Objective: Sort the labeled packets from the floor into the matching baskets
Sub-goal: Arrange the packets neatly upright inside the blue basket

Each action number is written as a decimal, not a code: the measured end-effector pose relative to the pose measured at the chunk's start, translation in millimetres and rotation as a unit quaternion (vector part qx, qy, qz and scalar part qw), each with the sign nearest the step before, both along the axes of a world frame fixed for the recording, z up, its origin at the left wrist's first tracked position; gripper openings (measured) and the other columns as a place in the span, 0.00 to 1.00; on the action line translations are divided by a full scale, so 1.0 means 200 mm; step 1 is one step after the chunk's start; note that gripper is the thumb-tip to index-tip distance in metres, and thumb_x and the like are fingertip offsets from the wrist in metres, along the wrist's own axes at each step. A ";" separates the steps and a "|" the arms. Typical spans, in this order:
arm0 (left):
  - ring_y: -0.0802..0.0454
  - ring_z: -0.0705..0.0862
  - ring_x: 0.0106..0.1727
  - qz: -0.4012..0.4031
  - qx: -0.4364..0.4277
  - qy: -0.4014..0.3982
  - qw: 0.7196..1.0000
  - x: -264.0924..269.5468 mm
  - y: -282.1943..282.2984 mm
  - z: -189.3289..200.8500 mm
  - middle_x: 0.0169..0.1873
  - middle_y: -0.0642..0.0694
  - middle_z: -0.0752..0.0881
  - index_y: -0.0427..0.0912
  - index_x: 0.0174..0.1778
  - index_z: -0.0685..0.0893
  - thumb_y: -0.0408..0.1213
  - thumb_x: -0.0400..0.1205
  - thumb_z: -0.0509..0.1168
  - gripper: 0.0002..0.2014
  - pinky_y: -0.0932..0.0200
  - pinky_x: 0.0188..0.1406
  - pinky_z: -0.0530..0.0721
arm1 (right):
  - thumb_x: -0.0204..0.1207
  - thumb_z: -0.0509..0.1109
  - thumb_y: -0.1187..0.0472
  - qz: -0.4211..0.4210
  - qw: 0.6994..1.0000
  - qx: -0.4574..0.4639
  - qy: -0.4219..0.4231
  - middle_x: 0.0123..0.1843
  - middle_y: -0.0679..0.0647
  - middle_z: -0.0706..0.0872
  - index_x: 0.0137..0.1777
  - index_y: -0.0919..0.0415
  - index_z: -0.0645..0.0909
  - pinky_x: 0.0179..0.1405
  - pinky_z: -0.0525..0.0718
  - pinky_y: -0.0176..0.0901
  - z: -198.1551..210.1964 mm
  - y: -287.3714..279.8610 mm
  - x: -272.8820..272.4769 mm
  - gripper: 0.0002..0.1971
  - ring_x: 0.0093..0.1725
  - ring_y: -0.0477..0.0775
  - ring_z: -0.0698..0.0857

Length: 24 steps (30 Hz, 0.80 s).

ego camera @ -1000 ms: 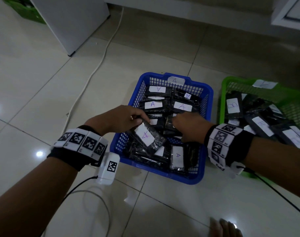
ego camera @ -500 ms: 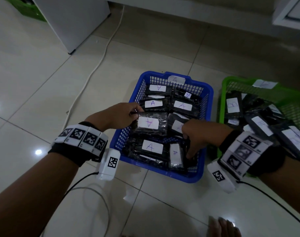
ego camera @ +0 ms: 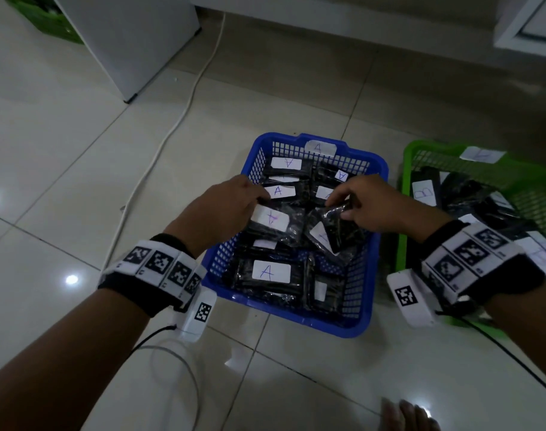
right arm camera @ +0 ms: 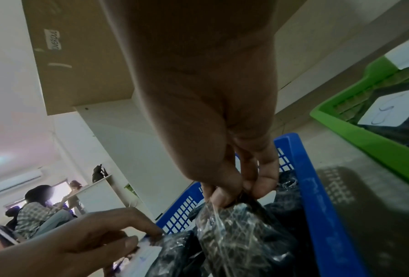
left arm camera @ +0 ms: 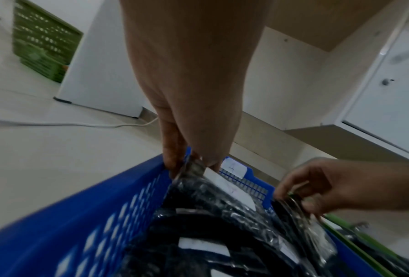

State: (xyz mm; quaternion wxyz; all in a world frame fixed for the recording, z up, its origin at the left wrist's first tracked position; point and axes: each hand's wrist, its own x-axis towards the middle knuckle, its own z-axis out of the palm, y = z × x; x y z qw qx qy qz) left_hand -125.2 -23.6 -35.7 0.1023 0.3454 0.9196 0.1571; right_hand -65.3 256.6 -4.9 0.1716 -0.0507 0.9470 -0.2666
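A blue basket (ego camera: 363,318) tagged A holds several black packets with white A labels. My left hand (ego camera: 231,202) reaches over the basket's left wall and pinches the end of an A-labelled packet (ego camera: 276,223); the left wrist view shows its fingers (left arm camera: 172,150) on that packet's (left arm camera: 213,193) edge. My right hand (ego camera: 368,203) pinches the top of a dark packet (ego camera: 340,228) held above the pile, label side away; in the right wrist view its fingertips (right arm camera: 222,196) clamp the packet (right arm camera: 241,230). A green basket (ego camera: 404,194) with more labelled packets stands to the right.
A white cable (ego camera: 175,119) runs over the tiled floor left of the blue basket. A white cabinet (ego camera: 125,38) stands at the back left, another green basket (ego camera: 44,17) behind it. Someone's toes (ego camera: 405,415) show at the bottom edge. People sit far off in the right wrist view.
My right hand rose from the basket's near right corner with a dark packet and now holds it over the middle. The left hand shifted slightly right, still gripping its A packet.
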 end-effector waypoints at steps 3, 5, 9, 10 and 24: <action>0.45 0.81 0.63 -0.045 -0.053 -0.015 0.997 0.03 0.04 -0.04 0.67 0.46 0.79 0.49 0.76 0.78 0.63 0.82 0.63 0.30 0.45 0.62 0.83 | 0.73 0.75 0.70 -0.026 0.999 -0.015 0.022 0.51 0.48 0.88 0.58 0.57 0.88 0.36 0.70 0.18 -0.03 0.00 -0.01 0.15 0.37 0.30 0.78; 0.46 0.77 0.68 -0.067 -0.085 -0.014 0.994 0.04 0.06 -0.06 0.70 0.48 0.78 0.53 0.78 0.76 0.68 0.76 0.67 0.37 0.44 0.65 0.82 | 0.73 0.75 0.68 -0.042 0.998 -0.034 0.028 0.49 0.46 0.87 0.59 0.57 0.88 0.36 0.70 0.19 -0.04 -0.01 0.00 0.14 0.36 0.30 0.78; 0.46 0.75 0.69 -0.089 -0.137 0.003 0.987 0.02 0.09 -0.04 0.72 0.48 0.76 0.51 0.77 0.79 0.76 0.73 0.58 0.43 0.45 0.68 0.80 | 0.74 0.75 0.67 -0.055 0.996 -0.064 0.019 0.49 0.44 0.87 0.60 0.57 0.86 0.40 0.73 0.20 -0.06 0.00 0.02 0.14 0.41 0.31 0.81; 0.46 0.76 0.68 -0.093 -0.153 0.004 0.984 0.02 0.09 -0.04 0.72 0.48 0.75 0.49 0.76 0.81 0.79 0.71 0.54 0.46 0.45 0.68 0.80 | 0.74 0.75 0.67 -0.060 0.995 -0.076 0.014 0.49 0.45 0.87 0.60 0.58 0.86 0.40 0.75 0.20 -0.06 0.01 0.03 0.15 0.41 0.31 0.82; 0.59 0.87 0.54 0.128 0.150 -0.203 0.959 -0.14 -0.01 0.26 0.55 0.53 0.87 0.58 0.74 0.76 0.48 0.80 0.73 0.26 0.58 0.51 0.82 | 0.81 0.65 0.70 -0.047 0.973 -0.183 -0.129 0.62 0.50 0.81 0.62 0.46 0.82 0.37 0.88 0.37 -0.09 0.00 0.05 0.18 0.44 0.45 0.87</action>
